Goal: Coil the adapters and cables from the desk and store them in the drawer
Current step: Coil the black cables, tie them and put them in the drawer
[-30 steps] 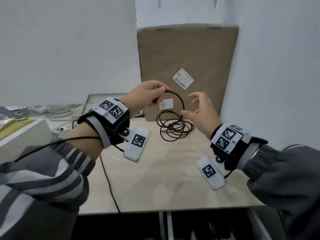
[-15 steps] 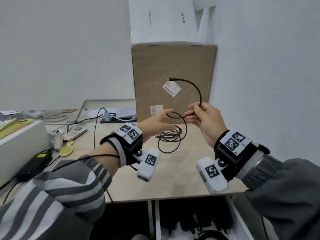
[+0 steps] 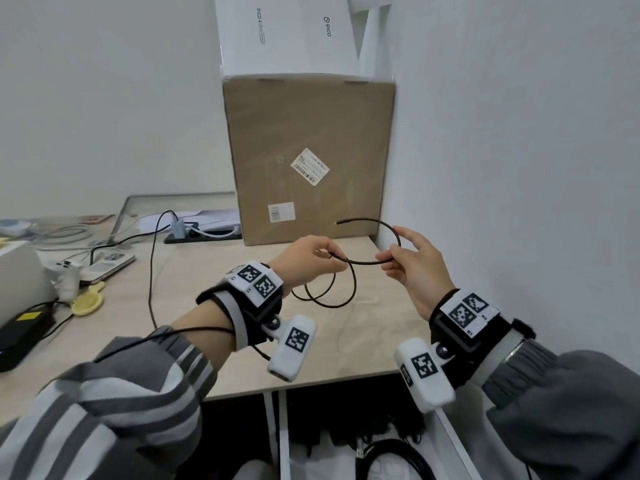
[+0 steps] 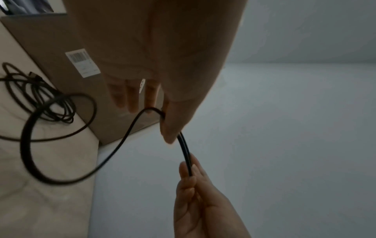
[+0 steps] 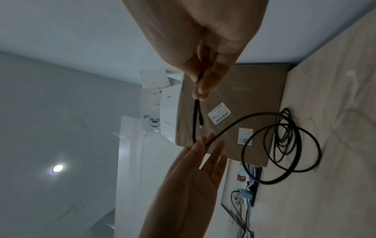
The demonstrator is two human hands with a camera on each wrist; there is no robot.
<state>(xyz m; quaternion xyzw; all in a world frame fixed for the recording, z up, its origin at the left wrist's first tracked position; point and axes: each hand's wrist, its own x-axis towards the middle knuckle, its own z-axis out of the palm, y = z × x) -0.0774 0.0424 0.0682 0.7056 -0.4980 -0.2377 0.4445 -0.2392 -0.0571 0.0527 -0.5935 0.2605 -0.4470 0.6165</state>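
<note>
We can read "PICO" beside a round logo on the white box (image 3: 287, 32) that stands on top of the brown cardboard box (image 3: 308, 161), and on another face of it "PICO 4 Ultra" printed sideways. The cardboard box carries two white barcode labels (image 3: 310, 167), their print too small for us to read. The wrist bands (image 3: 258, 282) bear black-and-white square marker codes, with no words.

Head view looks forward and down from my head at the table (image 3: 194, 327) corner — cardboard box (image 3: 308, 150) against the wall, both wrists below. Left wrist view sits close under the left hand (image 4: 162, 56), facing box and wall. Right wrist view — rolled sideways — looks past the right hand (image 5: 205, 40). All three share the black cable (image 3: 363, 262) and box.
</note>
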